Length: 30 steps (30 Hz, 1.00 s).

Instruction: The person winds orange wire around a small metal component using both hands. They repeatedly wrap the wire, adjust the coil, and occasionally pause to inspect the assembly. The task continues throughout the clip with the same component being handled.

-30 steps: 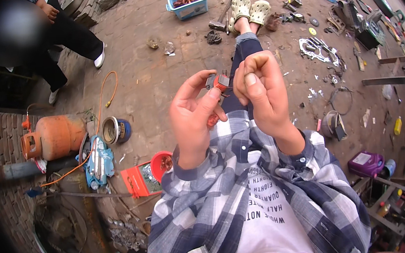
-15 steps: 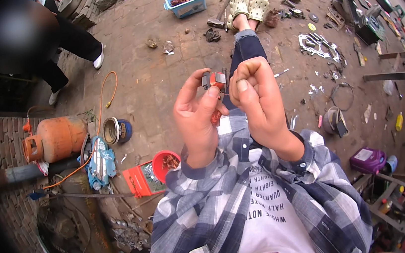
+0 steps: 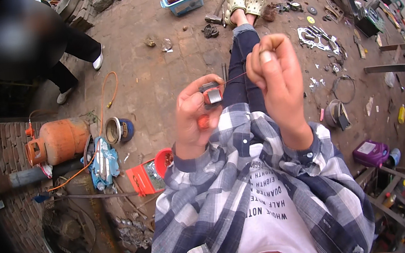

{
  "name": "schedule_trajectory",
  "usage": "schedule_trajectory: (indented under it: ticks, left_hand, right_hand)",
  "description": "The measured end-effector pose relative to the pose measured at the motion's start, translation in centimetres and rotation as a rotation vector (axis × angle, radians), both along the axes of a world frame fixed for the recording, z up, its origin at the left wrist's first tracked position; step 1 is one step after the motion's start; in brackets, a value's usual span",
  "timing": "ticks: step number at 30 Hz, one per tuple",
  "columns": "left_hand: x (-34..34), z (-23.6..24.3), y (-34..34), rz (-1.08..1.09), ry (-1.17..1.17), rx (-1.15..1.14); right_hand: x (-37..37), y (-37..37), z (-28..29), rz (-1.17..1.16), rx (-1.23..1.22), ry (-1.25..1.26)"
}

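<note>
My left hand (image 3: 189, 118) is closed around a small wire-wound coil (image 3: 213, 97) with a silvery metal face, dark ends and reddish-orange sides. A second orange-red bit (image 3: 203, 122) shows lower down in the same hand; whether it belongs to the coil I cannot tell. From the coil a thin reddish wire (image 3: 235, 78) runs taut, up and to the right. Its other end is pinched between the thumb and fingers of my right hand (image 3: 277, 70), which is raised above my outstretched legs (image 3: 239, 52).
A blue tub (image 3: 183, 1) of reddish-brown pieces stands ahead, a hammer (image 3: 215, 17) beside it. At left are an orange gas cylinder (image 3: 64, 139), a can (image 3: 119, 130) and a red box (image 3: 141, 180). Metal parts and a gasket (image 3: 320, 38) lie right. Another person (image 3: 80, 43) stands far left.
My right hand has moved up and right, away from the left, stretching the wire between them. The coil in my left hand has turned and dropped slightly, showing its silvery face.
</note>
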<state>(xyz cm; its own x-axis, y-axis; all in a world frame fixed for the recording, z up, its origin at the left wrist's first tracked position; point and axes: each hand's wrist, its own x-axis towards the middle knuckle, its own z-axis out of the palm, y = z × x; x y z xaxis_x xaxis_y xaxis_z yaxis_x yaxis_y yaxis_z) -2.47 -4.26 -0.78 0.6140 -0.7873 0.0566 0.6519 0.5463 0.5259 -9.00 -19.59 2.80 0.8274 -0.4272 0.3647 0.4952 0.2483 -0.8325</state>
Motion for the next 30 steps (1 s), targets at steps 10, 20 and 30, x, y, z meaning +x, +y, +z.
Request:
schedule_trajectory:
  ticks: [10, 20, 30]
  left_hand:
    - [-0.8, 0.9, -1.3, 0.541, -0.665, 0.718]
    - [1.3, -0.5, 0.1, 0.362, -0.061, 0.330]
    - [2.1, -1.3, 0.2, 0.350, -0.236, 0.420]
  right_hand:
    - [0.2, -1.1, 3.0, -0.005, -0.071, -0.138]
    - [-1.8, -2.9, 2.3, -0.033, -0.009, -0.272]
    - [-2.3, -5.1, 3.8, -0.195, 0.126, -0.268]
